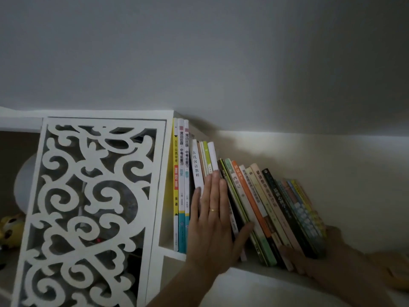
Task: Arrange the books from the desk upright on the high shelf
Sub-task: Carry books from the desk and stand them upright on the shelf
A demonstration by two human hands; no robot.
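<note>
A row of books stands on the high white shelf (243, 265). The tall books (181, 173) at the left are upright against the carved panel. A white-spined book (197, 165) and thin ones beside it stand next to them. My left hand (212, 218) lies flat, fingers up, against these spines, thumb touching a leaning book. To the right, several books (272, 209) with orange, beige and dark spines lean leftwards. My right hand (318, 262) grips the lower right end of this leaning group, in shadow.
A white fretwork panel (88, 196) closes the shelf's left side. Behind it sit a pale round object (25, 182) and a yellow toy (10, 227). The grey wall rises above. Bare shelf extends right of the books.
</note>
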